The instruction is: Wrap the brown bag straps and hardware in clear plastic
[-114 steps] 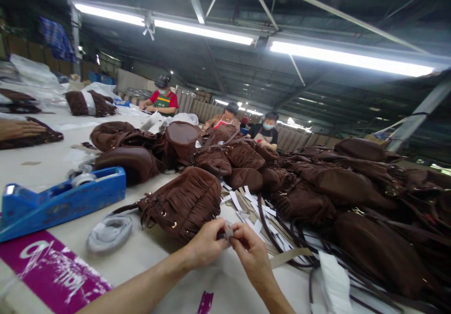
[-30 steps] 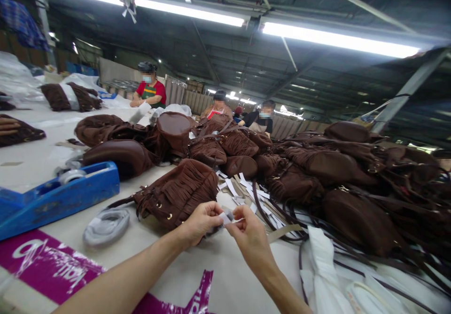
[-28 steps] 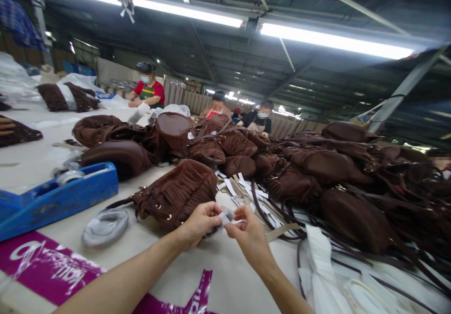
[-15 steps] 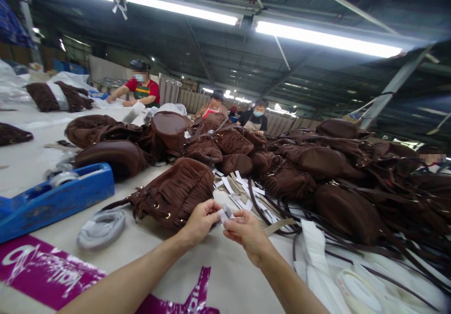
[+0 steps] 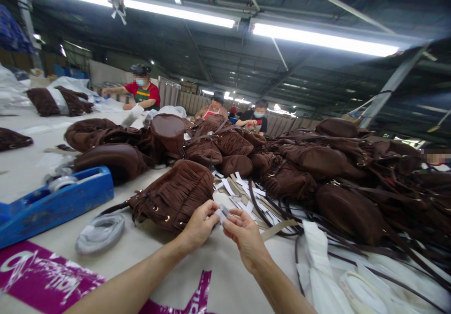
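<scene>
Between the fingertips of both hands is a small whitish-grey piece of wrapping (image 5: 221, 213), too small to tell whether it is paper, film or tape. My left hand (image 5: 201, 221) pinches it from the left, and my right hand (image 5: 244, 231) pinches its other side. Just beyond my left hand lies a brown fringed bag (image 5: 176, 192) on its side, with gold-coloured eyelets. Its strap runs left to a coil wrapped in grey-white film (image 5: 100, 233). White and beige paper strips (image 5: 239, 192) are scattered behind my right hand.
A blue tape dispenser (image 5: 59, 206) stands at left, near purple printed sheeting (image 5: 45, 276). Piled brown bags (image 5: 327, 163) cross the table's far side. White wrapping material (image 5: 320, 267) and a tape roll (image 5: 362, 293) lie at right. A co-worker (image 5: 144, 90) stands across the table.
My right hand has shifted slightly left, closer to my left hand; both still pinch the small whitish piece. Across the table, the co-worker in red has stretched one arm outward.
</scene>
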`<state>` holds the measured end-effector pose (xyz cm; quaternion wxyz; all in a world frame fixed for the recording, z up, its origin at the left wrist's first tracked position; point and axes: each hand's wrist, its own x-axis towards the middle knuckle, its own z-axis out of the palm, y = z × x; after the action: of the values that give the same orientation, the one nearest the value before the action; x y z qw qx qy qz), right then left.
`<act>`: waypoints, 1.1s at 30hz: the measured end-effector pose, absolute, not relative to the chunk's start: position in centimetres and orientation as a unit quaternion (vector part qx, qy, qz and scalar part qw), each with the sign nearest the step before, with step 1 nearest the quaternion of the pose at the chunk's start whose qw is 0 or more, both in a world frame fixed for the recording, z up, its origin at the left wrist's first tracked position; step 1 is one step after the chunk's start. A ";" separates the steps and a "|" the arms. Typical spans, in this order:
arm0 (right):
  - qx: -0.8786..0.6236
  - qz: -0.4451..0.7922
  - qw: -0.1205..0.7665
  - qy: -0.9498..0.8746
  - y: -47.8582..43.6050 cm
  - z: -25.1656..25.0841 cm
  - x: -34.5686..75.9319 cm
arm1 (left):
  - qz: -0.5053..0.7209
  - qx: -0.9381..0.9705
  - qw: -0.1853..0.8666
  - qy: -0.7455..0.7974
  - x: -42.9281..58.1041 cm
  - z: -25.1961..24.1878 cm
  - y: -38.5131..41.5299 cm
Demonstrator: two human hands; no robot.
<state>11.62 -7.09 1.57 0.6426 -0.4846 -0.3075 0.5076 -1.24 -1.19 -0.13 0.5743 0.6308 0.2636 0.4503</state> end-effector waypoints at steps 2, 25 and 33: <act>-0.475 0.521 0.633 -0.319 -7.1 1.7 11.7 | 0.463 0.618 0.575 0.271 -1.2 -0.1 -1.1; -0.623 0.249 0.546 -0.503 -5.3 -0.4 13.3 | 0.445 0.650 0.556 0.266 -1.0 -0.7 -0.8; -0.647 0.284 0.530 -0.470 -5.6 1.3 12.9 | 0.432 0.680 0.527 0.269 -1.0 -0.1 -1.1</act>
<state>12.88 -5.55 1.35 0.5295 -0.6470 -0.4697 0.2836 -1.05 -1.10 -0.06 0.5272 0.6801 0.2691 0.4325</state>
